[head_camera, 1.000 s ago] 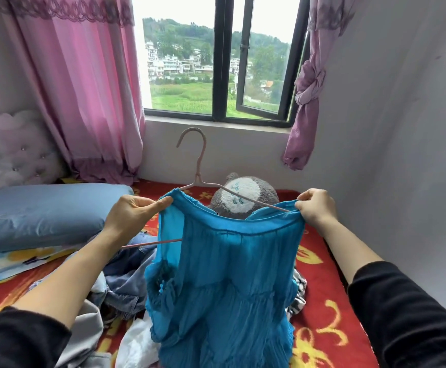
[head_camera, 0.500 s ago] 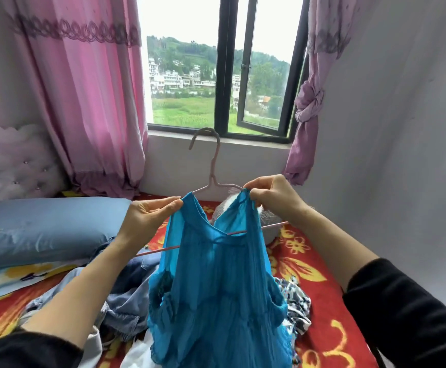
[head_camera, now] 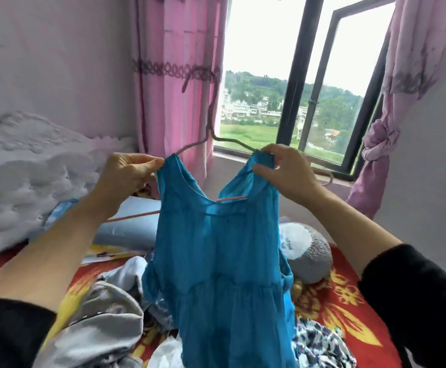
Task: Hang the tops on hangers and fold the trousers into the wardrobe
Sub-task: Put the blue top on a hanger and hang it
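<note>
First top is nearly sorted, I'd say. The blue top (head_camera: 222, 261) is up in the air over the bed (head_camera: 349, 309), already threaded onto the wire hanger (head_camera: 210, 120) – you can see the hanger's bottom bar showing through the neckline. The left hand (head_camera: 126, 173) is pinching the left strap where it meets the hanger's shoulder, and the right hand (head_camera: 285, 173) is pinching the other strap, bunched up on the opposite arm, so it looks like the straps are just getting seated. After that it wants hanging up, and no wardrobe is in view from here. Plenty left though – there's a heap of clothes (head_camera: 105, 328) along the near edge of the bed, none of it hung or folded, and I can't tell which bits are trousers.
</note>
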{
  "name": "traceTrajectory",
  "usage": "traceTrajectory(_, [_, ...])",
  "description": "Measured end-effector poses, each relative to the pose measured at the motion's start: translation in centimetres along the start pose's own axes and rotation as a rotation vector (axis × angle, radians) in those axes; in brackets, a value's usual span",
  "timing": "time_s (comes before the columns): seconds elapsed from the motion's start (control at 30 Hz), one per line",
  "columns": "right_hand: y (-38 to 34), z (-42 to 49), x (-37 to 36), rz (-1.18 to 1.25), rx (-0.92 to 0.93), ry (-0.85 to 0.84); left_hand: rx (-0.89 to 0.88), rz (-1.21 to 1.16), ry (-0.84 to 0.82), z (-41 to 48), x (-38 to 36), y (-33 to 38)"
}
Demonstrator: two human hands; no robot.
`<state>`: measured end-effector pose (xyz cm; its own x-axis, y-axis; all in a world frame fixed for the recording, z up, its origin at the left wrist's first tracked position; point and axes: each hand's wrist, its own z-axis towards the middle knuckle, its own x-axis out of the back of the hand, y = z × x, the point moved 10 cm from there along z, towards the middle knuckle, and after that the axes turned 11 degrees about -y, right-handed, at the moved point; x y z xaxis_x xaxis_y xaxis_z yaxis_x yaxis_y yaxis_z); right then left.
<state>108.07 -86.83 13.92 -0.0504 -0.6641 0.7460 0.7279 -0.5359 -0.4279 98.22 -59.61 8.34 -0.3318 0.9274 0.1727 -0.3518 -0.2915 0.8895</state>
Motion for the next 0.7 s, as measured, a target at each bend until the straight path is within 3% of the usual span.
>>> traceTrajectory(0.23, [-6.8, 1.3, -0.7, 0.089, 0.161, 0.043, 0.022, 0.156, 0.285, -8.6, 11.2, 5.3])
traceTrajectory(0.43, [-21.6, 0.4, -4.0, 0.031, 0.525, 0.137, 0.07, 0.234, 0.496, -17.0, 19.3, 10.3])
traceTrajectory(0.6, [-34.6, -0.7, -7.2, 0.031, 0.682, 0.111, 0.161, 0.276, 0.508, -23.5, 24.8, 13.6])
traceTrajectory(0.7, [-41.6, -1.2, -9.6, 0.16, 0.696, -0.013, 0.139, 0.378, 0.52, -28.5, 29.0, 16.4])
